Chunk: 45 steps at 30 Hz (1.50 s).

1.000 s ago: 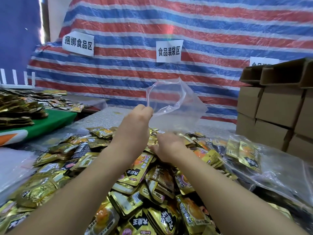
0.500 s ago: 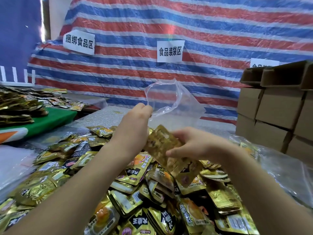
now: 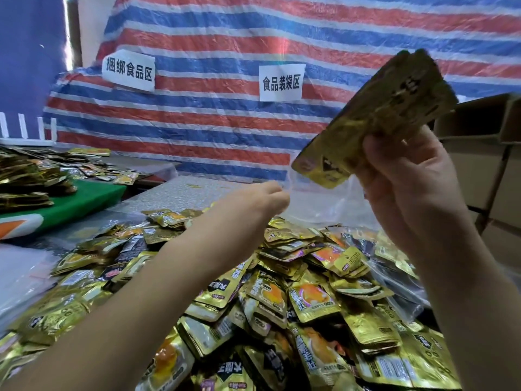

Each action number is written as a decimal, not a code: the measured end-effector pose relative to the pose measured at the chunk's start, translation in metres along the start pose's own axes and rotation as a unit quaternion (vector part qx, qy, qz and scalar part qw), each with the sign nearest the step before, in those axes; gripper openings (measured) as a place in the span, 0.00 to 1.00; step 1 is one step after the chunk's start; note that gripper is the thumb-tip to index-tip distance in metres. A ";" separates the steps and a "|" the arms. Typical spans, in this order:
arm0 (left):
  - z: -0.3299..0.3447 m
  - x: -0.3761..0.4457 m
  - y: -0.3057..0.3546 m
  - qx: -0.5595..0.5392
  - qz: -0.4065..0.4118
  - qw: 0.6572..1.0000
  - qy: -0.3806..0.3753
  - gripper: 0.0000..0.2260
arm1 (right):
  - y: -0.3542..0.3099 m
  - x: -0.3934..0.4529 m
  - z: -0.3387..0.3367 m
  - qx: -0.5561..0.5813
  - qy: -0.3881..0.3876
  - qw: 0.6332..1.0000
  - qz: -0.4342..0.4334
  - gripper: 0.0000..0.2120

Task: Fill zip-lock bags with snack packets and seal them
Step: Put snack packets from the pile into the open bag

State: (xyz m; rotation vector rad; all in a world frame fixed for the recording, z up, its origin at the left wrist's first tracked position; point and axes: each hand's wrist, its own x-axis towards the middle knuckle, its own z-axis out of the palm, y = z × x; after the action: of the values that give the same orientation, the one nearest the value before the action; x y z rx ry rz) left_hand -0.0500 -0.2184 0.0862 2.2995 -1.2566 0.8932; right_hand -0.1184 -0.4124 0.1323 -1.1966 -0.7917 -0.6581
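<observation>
Above the heap of gold snack packets (image 3: 282,300), your right hand (image 3: 406,182) grips a small stack of packets (image 3: 375,119); your left hand (image 3: 262,198) pinches the clear zip-lock bag (image 3: 324,204). Hold its mouth wide, slide the stack in edge-first. Wall signs read 捆绑食品区 (image 3: 129,70) and 食品装袋区 (image 3: 281,82).

The snack packets (image 3: 310,300) are glossy gold foil, crinkled and catching the light. The zip-lock bag (image 3: 324,204) is thin clear plastic, smooth and shiny. Behind hangs a woven striped tarpaulin (image 3: 225,131), creased, with matt paper signs (image 3: 280,83). The boxes (image 3: 479,153) are matt brown cardboard.
</observation>
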 end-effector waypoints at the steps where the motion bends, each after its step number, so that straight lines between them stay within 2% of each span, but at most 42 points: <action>1: 0.000 0.000 0.003 0.005 0.005 1.000 -0.004 0.14 | 0.001 0.000 0.001 -0.005 -0.004 1.000 -0.020 0.11; 2: -0.001 0.000 0.006 0.008 0.008 1.000 -0.008 0.14 | 0.001 -0.001 0.002 -0.031 -0.008 0.999 -0.037 0.12; 4: -0.002 0.000 0.009 0.002 0.010 1.000 -0.017 0.17 | -0.001 -0.002 0.000 -0.164 -0.013 0.984 -0.070 0.13; 7: -0.005 0.001 0.007 -0.018 -0.005 0.999 -0.028 0.15 | -0.004 -0.004 -0.008 -0.353 -0.058 0.933 -0.046 0.18; 9: -0.006 0.002 0.005 -0.028 -0.020 0.999 -0.035 0.11 | -0.008 -0.005 -0.012 -0.385 -0.072 0.920 -0.024 0.20; 12: -0.009 0.002 0.004 -0.047 -0.046 0.997 -0.028 0.07 | -0.018 -0.004 -0.014 -0.402 -0.106 0.909 -0.013 0.16; 13: -0.010 0.002 0.004 -0.058 -0.049 0.997 -0.024 0.07 | -0.020 -0.005 -0.014 -0.432 -0.125 0.893 -0.006 0.16; 17: -0.014 -0.001 0.004 -0.066 -0.027 0.997 -0.008 0.06 | -0.017 -0.008 -0.019 -0.588 -0.163 0.792 0.022 0.14; 21: -0.017 0.000 0.005 -0.081 -0.027 0.996 0.002 0.06 | -0.019 -0.010 -0.015 -0.631 -0.178 0.752 0.065 0.17; 24: -0.020 0.000 0.005 -0.090 -0.030 0.995 0.015 0.06 | -0.021 -0.012 -0.013 -0.653 -0.173 0.729 0.109 0.14; 28: -0.024 -0.002 0.007 -0.034 -0.024 0.999 0.002 0.07 | -0.016 -0.016 -0.003 -0.701 -0.205 0.658 0.182 0.15; 31: -0.030 -0.003 0.011 -0.004 -0.001 1.000 0.019 0.06 | -0.019 -0.016 0.003 -0.715 -0.210 0.642 0.177 0.15; 34: -0.032 -0.003 0.018 -0.018 0.015 0.999 0.037 0.06 | -0.019 -0.016 0.007 -0.732 -0.226 0.619 0.172 0.17; 36: -0.032 -0.003 0.020 -0.056 0.002 0.997 0.045 0.07 | -0.015 -0.017 0.011 -0.731 -0.230 0.626 0.141 0.16; 39: -0.033 -0.001 0.014 -0.093 -0.041 0.990 0.093 0.07 | -0.010 -0.015 0.012 -0.684 -0.173 0.708 0.024 0.12; 41: -0.032 0.000 0.007 -0.093 -0.065 0.985 0.133 0.06 | -0.009 -0.014 0.010 -0.657 -0.131 0.742 -0.028 0.11; 43: -0.030 0.000 0.002 -0.083 -0.087 0.981 0.154 0.06 | -0.006 -0.013 0.005 -0.645 -0.094 0.758 -0.031 0.12; 45: -0.027 0.001 -0.001 -0.067 -0.106 0.978 0.166 0.06 | -0.004 -0.012 0.001 -0.639 -0.093 0.763 0.028 0.18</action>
State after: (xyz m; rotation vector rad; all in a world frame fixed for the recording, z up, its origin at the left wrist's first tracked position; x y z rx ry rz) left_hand -0.0580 -0.2025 0.1066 2.0286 -0.8835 1.0288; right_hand -0.1291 -0.4120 0.1247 -2.5524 -0.3790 -1.0913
